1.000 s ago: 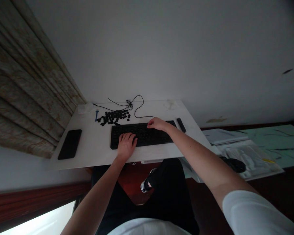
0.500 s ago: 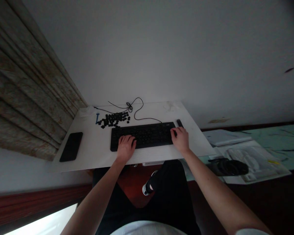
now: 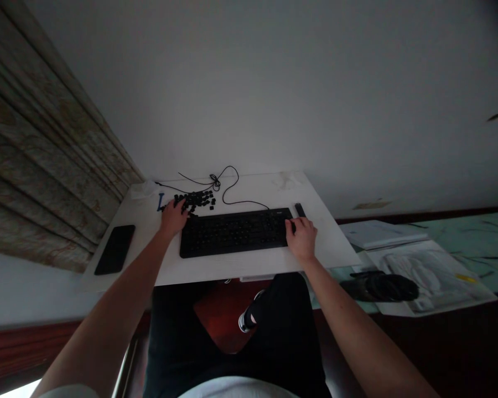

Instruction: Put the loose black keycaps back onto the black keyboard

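A black keyboard (image 3: 232, 233) lies on the white table, its cable (image 3: 244, 202) running off behind it. Beyond its left end is a pile of small black keycaps (image 3: 201, 199). My left hand (image 3: 174, 216) is at the pile's near left side, fingertips among the keycaps; whether it holds one is too small to tell. The right end of the keyboard is touched by my right hand (image 3: 301, 236), its fingers curled in, and what they hold, if anything, is hidden. A blue tool (image 3: 160, 202) lies left of the pile.
A black phone (image 3: 115, 250) lies at the left of the white table (image 3: 216, 271). Behind my right hand is a small dark stick (image 3: 299, 210). A lower surface at the right holds papers (image 3: 384, 234) and a black object (image 3: 384, 286). A curtain (image 3: 45, 138) hangs at the left.
My left hand has moved from the keyboard's left part up and left to the keycap pile. My right hand stays at the keyboard's right end. The view has shifted slightly.
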`<state>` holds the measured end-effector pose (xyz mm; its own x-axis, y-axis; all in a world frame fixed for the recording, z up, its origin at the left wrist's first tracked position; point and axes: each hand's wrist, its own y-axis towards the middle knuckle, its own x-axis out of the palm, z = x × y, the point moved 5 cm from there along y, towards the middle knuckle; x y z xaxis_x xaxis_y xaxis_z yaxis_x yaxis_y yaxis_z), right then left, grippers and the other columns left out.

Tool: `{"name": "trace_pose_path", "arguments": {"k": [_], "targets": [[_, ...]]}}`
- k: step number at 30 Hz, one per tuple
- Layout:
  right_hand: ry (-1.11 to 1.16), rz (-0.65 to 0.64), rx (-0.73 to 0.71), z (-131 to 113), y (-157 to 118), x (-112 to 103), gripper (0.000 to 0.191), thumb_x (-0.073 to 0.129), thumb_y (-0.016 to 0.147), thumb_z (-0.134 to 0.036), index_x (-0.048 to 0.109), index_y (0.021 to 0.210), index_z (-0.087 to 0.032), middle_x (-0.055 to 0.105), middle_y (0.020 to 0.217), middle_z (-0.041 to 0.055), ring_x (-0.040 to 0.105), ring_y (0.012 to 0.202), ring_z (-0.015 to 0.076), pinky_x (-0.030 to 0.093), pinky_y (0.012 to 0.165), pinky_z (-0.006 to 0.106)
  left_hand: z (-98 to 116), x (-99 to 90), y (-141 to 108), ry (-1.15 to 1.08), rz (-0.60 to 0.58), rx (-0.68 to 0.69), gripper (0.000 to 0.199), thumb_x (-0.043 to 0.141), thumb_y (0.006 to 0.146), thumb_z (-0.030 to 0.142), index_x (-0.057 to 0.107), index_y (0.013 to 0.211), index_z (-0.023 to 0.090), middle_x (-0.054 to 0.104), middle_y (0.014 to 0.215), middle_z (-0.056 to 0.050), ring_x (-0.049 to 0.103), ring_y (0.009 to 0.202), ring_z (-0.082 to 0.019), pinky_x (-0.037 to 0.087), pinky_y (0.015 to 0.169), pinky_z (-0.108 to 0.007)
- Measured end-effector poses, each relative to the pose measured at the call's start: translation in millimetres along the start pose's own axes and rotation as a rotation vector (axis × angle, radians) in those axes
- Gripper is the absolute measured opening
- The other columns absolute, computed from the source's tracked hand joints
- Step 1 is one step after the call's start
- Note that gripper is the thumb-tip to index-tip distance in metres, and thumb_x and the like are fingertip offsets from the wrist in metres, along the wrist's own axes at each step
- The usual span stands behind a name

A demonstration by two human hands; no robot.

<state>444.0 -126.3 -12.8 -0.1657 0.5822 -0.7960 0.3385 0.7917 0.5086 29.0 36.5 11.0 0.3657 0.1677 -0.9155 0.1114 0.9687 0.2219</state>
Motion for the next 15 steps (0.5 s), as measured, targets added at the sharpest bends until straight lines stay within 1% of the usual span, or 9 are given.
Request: {"name": "trace_pose_path", "arguments": {"k": [2,5,7,11,15], "targets": [[0.001,-0.003,0.015,1.6,0.3,0.5,0.036,0.042,0.098,-0.04,0.068,0.093,-0.016,0.066,0.101,0.0143,0.053,0.095,0.0271,0.034,0.081,0.039,-14.6,5.8,8.4,0.055,-0.101,0.013,0.044,0.053,0.089,0.028,0.058,0.131,0.015,0.054,0.137,-0.017,0.048,0.131,-0.033,0.038,0.111,-0.047],[0.005,-0.009,0.017,3.0,1.3,1.7,0.037,0.041,0.098,-0.04,0.068,0.094,-0.016,0.066,0.1,0.0143,0.054,0.095,0.0273,0.034,0.081,0.039,-22.5,7.1,10.5,0.112,-0.139,0.079,0.039,0.051,0.09,0.027,0.063,0.125,0.014,0.058,0.131,-0.017,0.053,0.125,-0.031,0.04,0.109,-0.043],[0.007,-0.009,0.015,3.6,1.9,2.2,0.038,0.041,0.098,-0.041,0.068,0.093,-0.016,0.066,0.1,0.0143,0.054,0.094,0.0275,0.035,0.08,0.038,-21.7,4.4,9.7,0.139,-0.136,0.107,0.036,0.05,0.091,0.026,0.064,0.122,0.014,0.06,0.126,-0.016,0.056,0.119,-0.029,0.042,0.107,-0.04],[0.01,-0.003,0.021,4.1,2.4,1.8,0.038,0.04,0.099,-0.041,0.068,0.093,-0.015,0.065,0.1,0.0147,0.054,0.094,0.0274,0.035,0.079,0.038,-15.4,-3.2,9.6,0.185,-0.131,0.099,0.031,0.049,0.092,0.026,0.065,0.117,0.018,0.063,0.118,-0.013,0.058,0.113,-0.028,0.046,0.097,-0.038],[0.011,-0.001,0.022,3.2,2.4,0.2,0.037,0.041,0.098,-0.04,0.068,0.094,-0.015,0.066,0.101,0.0147,0.054,0.094,0.0274,0.035,0.079,0.038,-8.1,-9.4,12.2,0.246,-0.123,0.089,0.023,0.053,0.09,0.03,0.068,0.104,0.02,0.066,0.113,-0.012,0.058,0.111,-0.03,0.045,0.092,-0.04]]}}
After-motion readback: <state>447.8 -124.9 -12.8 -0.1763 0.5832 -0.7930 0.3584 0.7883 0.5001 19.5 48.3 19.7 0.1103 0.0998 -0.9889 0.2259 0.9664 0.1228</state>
